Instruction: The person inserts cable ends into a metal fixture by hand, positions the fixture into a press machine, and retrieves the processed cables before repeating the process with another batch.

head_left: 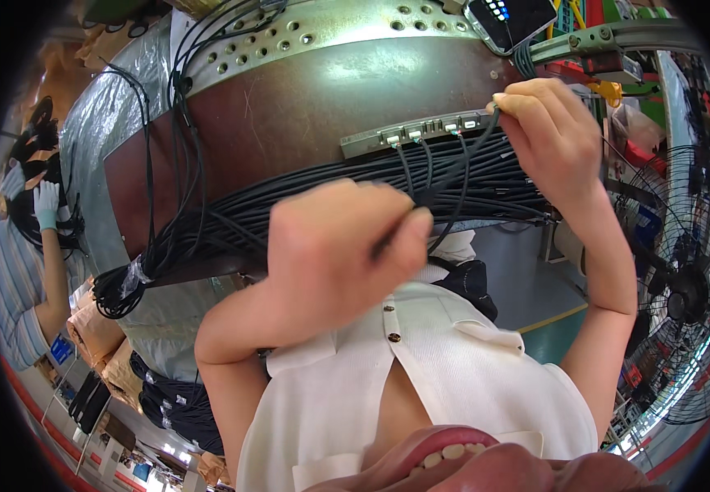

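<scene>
My right hand (553, 135) pinches the end of a black cable at the right end of a long dark connector fixture (363, 145). White connectors (415, 136) with thin coloured wires sit along that fixture, each with a black cable running down from it. My left hand (343, 246), slightly smeared by motion, is closed round a black cable in front of the fixture; its fingertips are partly hidden. Beneath both hands a thick bundle of black cables (240, 202) lies across the near edge of the brown work surface (281, 98).
A perforated metal strip (330, 33) runs along the back, with a phone (509, 23) at its right. A black fan (687, 291) stands at the right. At the far left, a co-worker's gloved hand (46, 201) is beside dark cables. Cable ends (121, 287) overhang the left edge.
</scene>
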Motion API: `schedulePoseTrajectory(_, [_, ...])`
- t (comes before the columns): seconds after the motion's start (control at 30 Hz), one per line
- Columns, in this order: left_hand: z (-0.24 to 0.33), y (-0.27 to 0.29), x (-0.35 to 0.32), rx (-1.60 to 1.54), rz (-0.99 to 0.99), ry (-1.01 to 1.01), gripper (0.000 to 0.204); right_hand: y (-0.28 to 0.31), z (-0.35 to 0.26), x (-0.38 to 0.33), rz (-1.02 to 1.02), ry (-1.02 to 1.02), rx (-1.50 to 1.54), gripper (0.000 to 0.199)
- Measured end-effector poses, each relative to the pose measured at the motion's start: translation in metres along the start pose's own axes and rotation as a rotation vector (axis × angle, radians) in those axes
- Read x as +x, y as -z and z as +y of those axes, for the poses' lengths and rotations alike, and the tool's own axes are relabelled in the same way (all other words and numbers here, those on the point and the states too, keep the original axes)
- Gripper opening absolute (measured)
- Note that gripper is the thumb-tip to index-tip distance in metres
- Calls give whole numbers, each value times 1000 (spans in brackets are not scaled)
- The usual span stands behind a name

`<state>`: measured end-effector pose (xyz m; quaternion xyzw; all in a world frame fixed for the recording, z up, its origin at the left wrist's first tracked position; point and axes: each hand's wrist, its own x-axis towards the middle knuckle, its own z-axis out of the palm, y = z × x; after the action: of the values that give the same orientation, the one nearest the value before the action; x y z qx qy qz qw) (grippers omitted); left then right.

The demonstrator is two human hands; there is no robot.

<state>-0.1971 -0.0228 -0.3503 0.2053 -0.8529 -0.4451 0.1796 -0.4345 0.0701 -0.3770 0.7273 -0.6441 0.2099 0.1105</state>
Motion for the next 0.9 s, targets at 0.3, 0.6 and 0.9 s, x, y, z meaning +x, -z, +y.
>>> schedulePoseTrajectory(0.3, [-48,-19,17,215,149,-237,13,-40,3,-33,-95,-646,869,7])
schedulePoseTrajectory(0.6, [-95,-13,17,428,85,-18,18,-38,13,-31,-235,-540,872,9])
schedulePoseTrajectory(0.9, [-88,10,34,297,-105,24,26,-42,12,-31,-183,-398,687,12])
